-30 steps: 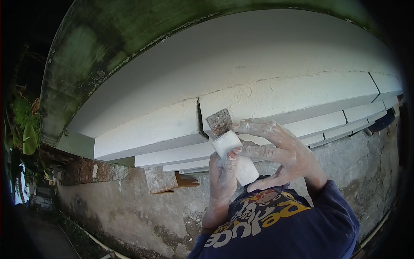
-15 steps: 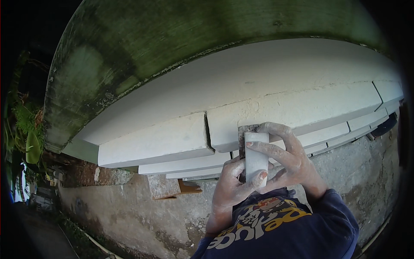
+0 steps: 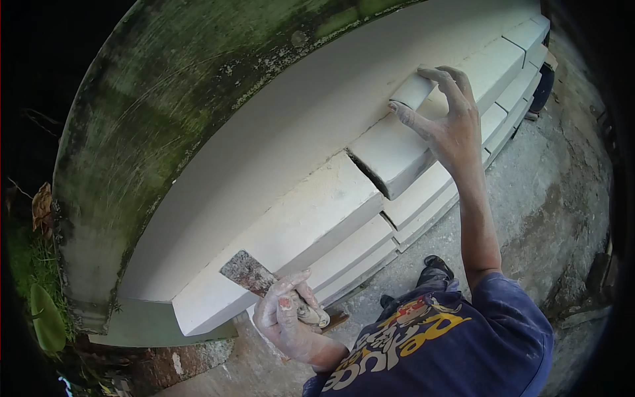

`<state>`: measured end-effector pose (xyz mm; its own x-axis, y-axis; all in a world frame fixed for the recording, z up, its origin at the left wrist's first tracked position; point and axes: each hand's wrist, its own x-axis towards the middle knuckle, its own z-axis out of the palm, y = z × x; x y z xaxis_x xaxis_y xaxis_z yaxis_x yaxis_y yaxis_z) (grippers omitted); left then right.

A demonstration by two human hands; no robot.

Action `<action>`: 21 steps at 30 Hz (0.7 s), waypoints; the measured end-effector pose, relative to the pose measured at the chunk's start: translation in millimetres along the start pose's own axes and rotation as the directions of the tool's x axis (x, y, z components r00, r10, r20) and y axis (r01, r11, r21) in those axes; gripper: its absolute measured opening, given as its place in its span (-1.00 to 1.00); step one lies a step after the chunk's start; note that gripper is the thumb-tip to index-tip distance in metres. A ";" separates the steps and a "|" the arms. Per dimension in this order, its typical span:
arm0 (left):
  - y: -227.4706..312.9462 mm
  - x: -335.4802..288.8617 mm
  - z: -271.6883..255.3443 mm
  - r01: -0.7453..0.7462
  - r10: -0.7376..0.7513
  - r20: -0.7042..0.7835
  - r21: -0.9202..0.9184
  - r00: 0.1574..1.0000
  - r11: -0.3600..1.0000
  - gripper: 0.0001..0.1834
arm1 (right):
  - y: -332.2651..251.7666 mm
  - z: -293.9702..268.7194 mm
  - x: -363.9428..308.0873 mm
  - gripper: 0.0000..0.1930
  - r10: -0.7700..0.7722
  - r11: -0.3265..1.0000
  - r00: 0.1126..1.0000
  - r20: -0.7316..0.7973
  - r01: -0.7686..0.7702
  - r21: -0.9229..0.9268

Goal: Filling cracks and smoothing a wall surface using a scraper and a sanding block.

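My left hand point(image 3: 286, 314) is closed round the handle of a putty knife point(image 3: 248, 272), its stained blade pointing up and left over the top white slab point(image 3: 317, 198). With the fingers and thumb of my right hand point(image 3: 451, 122) I grip a small white block point(image 3: 413, 90). It sits further along the same row of slabs, against the smooth white surface behind; whether it presses on that surface I cannot tell. Whitish dust coats both hands. A dark gap point(image 3: 367, 171) separates two of the slabs near the middle.
Lower rows of white slabs point(image 3: 357, 255) run stepped below the top row. Beyond the white surface rises a green, mould-stained wall point(image 3: 172, 99). Grey concrete floor point(image 3: 529, 205) lies to the right. Plants point(image 3: 47, 317) grow at the left edge.
My hands have moved apart from in front of my chest: the left toward the lower left with the putty knife, the right up and right with the white block. The view has turned.
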<state>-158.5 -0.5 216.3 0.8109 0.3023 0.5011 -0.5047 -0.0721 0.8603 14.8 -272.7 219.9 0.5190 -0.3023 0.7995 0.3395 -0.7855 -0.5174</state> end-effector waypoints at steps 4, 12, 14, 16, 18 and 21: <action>2.9 22.1 -54.2 -0.114 0.123 -0.067 0.124 0.990 0.986 -0.45 | -51.4 20.9 -16.5 -0.34 -0.024 0.991 1.000 -0.009 0.023 -0.130; -8.8 41.5 -92.6 -0.142 0.115 0.103 0.299 0.988 0.944 -0.46 | -50.6 24.7 -11.5 -0.39 0.114 0.990 0.992 -0.047 -0.117 -0.075; -3.9 44.1 -91.6 -0.146 0.110 0.127 0.316 0.986 0.937 -0.46 | -74.3 31.0 -25.7 -0.37 -0.155 0.975 0.984 -0.086 0.138 -0.173; -3.5 47.1 -91.8 -0.149 0.103 0.153 0.335 0.983 0.930 -0.47 | -64.0 29.3 -24.2 -0.35 -0.180 0.969 0.981 -0.077 0.163 -0.186; -6.5 48.0 -90.8 -0.190 0.141 0.177 0.305 0.974 0.933 -0.45 | -37.5 22.9 -8.4 -0.34 0.092 0.988 0.993 -0.074 -0.100 -0.117; -5.9 48.7 -76.1 -0.210 0.159 0.181 0.310 0.970 0.927 -0.47 | -42.5 22.7 -6.6 -0.33 0.037 0.996 0.997 -0.070 -0.042 -0.073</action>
<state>-138.5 86.9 228.5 0.7603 0.1098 0.6403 -0.5465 -0.4247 0.7218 14.7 -225.0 229.7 0.4749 -0.3685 0.7991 0.2586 -0.8095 -0.5270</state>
